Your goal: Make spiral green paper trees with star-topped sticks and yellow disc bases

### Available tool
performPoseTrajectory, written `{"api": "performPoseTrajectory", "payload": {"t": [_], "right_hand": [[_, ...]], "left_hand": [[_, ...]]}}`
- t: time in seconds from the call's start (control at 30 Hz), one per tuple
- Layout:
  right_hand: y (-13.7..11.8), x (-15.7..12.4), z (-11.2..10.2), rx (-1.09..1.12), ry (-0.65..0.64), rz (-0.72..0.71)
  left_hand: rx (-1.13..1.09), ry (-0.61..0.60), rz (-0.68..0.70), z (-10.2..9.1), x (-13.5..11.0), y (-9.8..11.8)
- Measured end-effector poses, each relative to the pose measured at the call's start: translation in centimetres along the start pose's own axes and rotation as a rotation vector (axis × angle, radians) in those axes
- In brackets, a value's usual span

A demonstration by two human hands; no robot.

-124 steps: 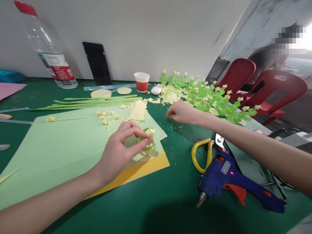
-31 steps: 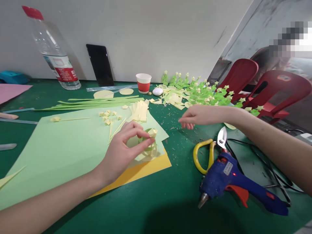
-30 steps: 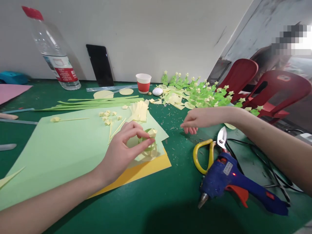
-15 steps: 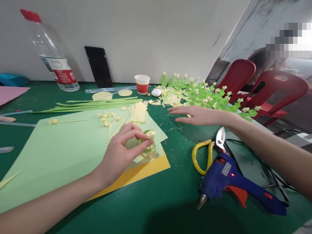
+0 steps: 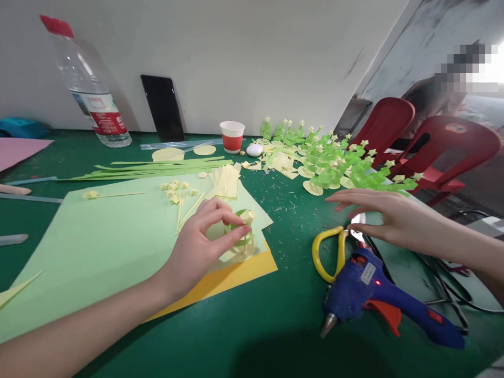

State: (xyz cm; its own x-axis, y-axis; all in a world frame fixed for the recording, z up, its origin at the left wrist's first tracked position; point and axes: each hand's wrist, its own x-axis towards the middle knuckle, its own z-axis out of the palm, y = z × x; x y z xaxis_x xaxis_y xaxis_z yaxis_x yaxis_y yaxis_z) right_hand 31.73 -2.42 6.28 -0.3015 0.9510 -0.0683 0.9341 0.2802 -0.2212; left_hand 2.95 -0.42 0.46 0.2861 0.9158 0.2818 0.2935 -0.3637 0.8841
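My left hand (image 5: 210,236) pinches a small paper craft (image 5: 247,216), a pale yellow star on a curled green strip, above a round pale base. Beneath it lie a light green sheet (image 5: 118,236) and an orange-yellow sheet (image 5: 244,273). My right hand (image 5: 388,210) hovers open over the yellow-handled shears (image 5: 328,252), fingers loosely apart, holding nothing. Close below it rests a blue hot glue gun (image 5: 366,289) with a red trigger and a lit red light. Folded yellow stars (image 5: 173,190) and yellow strips (image 5: 225,181) sit on the green sheet.
Many finished green paper plants with stars (image 5: 334,157) stand at the back right. A paper cup (image 5: 232,137), a phone (image 5: 162,107) and a water bottle (image 5: 96,100) line the wall. Green strips (image 5: 145,170) lie behind the sheet. Black cables run at right; red chairs (image 5: 452,147) and a person are beyond.
My right hand has moved right and toward me, from the plants to above the shears and glue gun. My left hand keeps its pinch on the paper craft.
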Motion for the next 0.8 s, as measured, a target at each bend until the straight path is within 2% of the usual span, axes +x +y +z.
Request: {"api": "performPoseTrajectory", "payload": {"t": [0.07,0.1,0.17,0.2,0.27,0.37,0.53,0.63,0.73,0.8], "right_hand": [[-0.1,-2.1,0.2,0.01,0.114,0.127],[-0.1,-3.2,0.3,0.024,0.116,0.2],[-0.2,-5.2,0.9,0.094,0.02,0.294],[-0.2,-6.2,1.3,0.129,-0.035,0.323],[-0.2,-7.9,2.5,0.157,-0.063,0.345],[-0.4,-9.3,4.2,0.107,0.06,0.32],[-0.5,-9.3,4.3,0.119,-0.039,0.205],[0.3,-9.1,3.2,0.035,0.071,0.177],[0.3,-7.7,1.6,-0.018,0.214,0.251],[-0.4,-5.6,0.4,-0.05,0.156,0.298]], "left_hand": [[0.0,0.004,0.002,0.0,0.0,0.1],[0.001,0.007,0.004,0.0,0.0,0.1],[0.0,0.01,0.006,0.1,0.1,0.2],[-0.003,0.012,0.003,0.1,0.1,0.2],[-0.007,0.019,-0.004,0.2,0.1,0.2],[-0.004,0.025,-0.011,0.3,0.1,0.3],[0.011,0.035,-0.005,0.3,0.1,0.4],[0.007,0.031,-0.001,0.3,0.0,0.3],[0.013,0.025,-0.015,0.2,0.0,0.3],[0.019,0.022,-0.029,0.2,0.0,0.2]]}}
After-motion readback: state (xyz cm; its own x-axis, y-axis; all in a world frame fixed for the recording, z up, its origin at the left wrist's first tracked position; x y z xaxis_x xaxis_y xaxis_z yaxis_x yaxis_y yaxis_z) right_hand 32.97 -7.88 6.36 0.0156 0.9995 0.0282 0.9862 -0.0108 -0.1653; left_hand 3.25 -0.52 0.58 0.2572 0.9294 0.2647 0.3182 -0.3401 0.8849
